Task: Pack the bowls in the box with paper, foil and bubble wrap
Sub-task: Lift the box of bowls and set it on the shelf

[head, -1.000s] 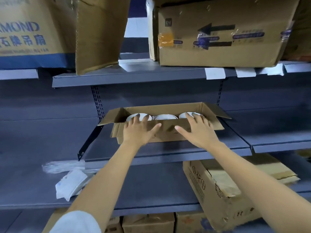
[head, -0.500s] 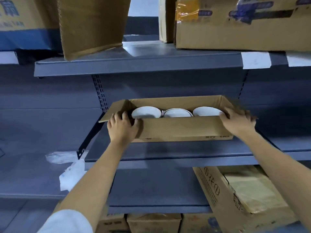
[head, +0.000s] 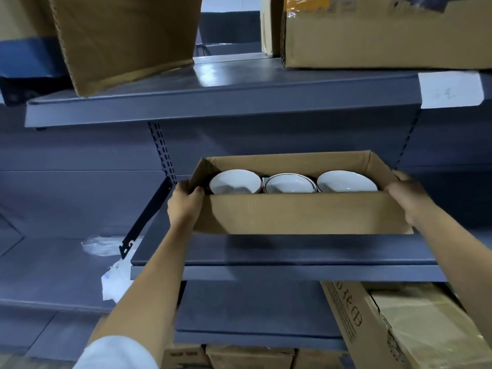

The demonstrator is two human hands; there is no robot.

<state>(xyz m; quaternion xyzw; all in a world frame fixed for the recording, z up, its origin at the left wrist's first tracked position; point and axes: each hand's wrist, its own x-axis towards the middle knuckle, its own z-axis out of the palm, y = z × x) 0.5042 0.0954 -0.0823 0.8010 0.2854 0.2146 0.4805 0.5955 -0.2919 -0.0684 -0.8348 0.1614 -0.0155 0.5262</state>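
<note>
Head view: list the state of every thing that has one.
box, open on top, held at both ends.
bowls, three, upright, unwrapped, side by side in the box.
left hand, grips the box's left end.
right hand, grips the box's right end.
lower carton, open.

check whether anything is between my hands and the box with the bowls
Nothing visible is. The left hand grips the cardboard box at its left end and the right hand grips its right end, both directly on the cardboard. Three white bowls sit inside.
</note>
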